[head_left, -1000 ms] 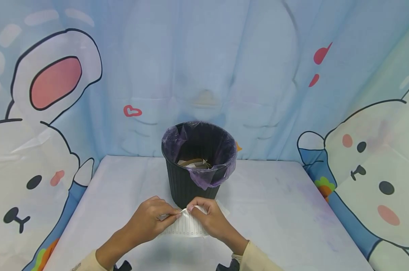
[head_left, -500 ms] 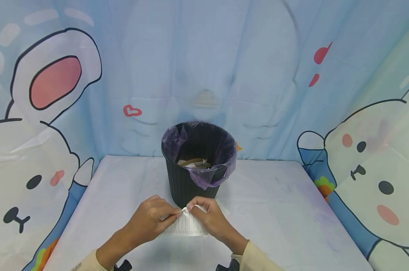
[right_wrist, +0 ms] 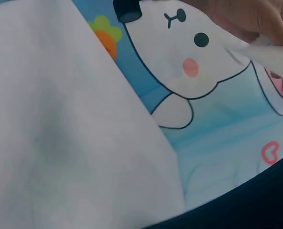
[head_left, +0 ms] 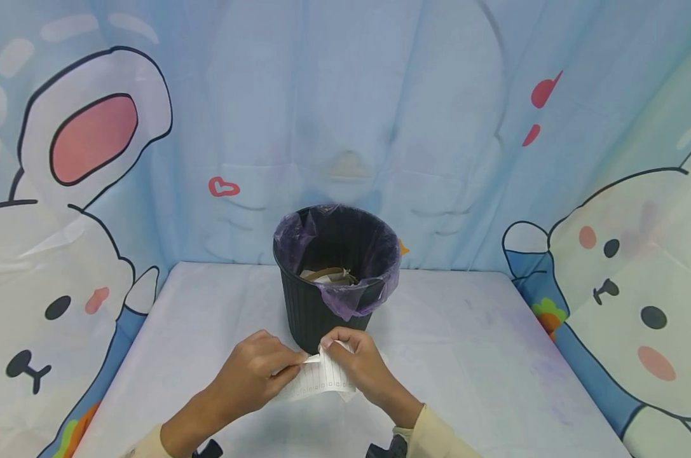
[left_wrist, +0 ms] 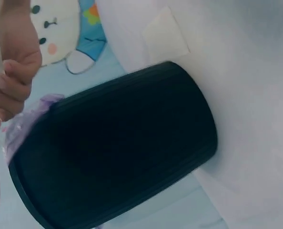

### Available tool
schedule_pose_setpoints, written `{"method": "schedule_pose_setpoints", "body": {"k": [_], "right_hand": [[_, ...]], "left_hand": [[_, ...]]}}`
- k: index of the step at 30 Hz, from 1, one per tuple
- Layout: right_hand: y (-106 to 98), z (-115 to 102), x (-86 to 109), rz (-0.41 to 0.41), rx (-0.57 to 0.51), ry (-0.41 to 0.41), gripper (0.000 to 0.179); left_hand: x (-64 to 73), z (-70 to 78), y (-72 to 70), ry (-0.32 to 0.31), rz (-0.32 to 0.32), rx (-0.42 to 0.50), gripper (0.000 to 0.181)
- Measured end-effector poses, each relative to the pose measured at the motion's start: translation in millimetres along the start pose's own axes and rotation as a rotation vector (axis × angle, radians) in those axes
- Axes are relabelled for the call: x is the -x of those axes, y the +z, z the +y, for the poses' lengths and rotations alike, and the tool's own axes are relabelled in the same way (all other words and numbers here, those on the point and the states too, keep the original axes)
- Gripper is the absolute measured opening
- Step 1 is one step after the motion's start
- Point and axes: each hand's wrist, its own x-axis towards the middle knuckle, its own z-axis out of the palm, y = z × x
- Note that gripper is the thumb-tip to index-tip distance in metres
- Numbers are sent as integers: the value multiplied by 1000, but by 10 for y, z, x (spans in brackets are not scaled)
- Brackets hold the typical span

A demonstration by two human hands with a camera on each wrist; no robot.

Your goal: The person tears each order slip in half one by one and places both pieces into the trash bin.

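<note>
In the head view my left hand (head_left: 265, 369) pinches the top edge of a white paper sheet (head_left: 313, 380) between thumb and fingers. Opposite it, my right hand (head_left: 356, 366) pinches the same sheet, a short way off. Thin printed lines and a row of small boxes mark the paper, which bends between the hands. A narrow white strip stretches between the fingertips. Both hands are just in front of a black trash bin (head_left: 322, 318). In the left wrist view, the right hand's fingers (left_wrist: 13, 88) are curled.
A purple bag (head_left: 359, 299) lines the bin, with scraps (head_left: 330, 275) inside. A white square of paper (left_wrist: 166, 36) lies on the white-covered table (head_left: 465, 356) beside the bin. A printed blue curtain (head_left: 345, 95) hangs behind.
My right hand has shifted slightly up and to the right, widening the gap between the fingertips. The sheet has bent, its near edge now curved. The left hand has stayed nearly in place.
</note>
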Motion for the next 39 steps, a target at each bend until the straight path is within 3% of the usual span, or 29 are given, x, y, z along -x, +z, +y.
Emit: {"method": "schedule_pose_setpoints", "body": {"k": [6, 11, 19, 27, 39], "right_hand": [[-26, -96, -44, -34, 45, -88, 24], [-66, -66, -29, -7, 62, -69, 22], [-106, -43, -38, -18, 106, -93, 22], [-151, -37, -8, -47, 154, -55, 16], [-207, -23, 7, -64, 207, -86, 14]], "left_hand": [[-46, -11, -19, -29, 31, 49, 22], [-37, -18, -15, -37, 43, 83, 17], [-32, -29, -3, -137, -17, 88, 14], [-31, -18, -26, -239, -67, 72, 8], [5, -35, -45, -264, -116, 140, 11]]}}
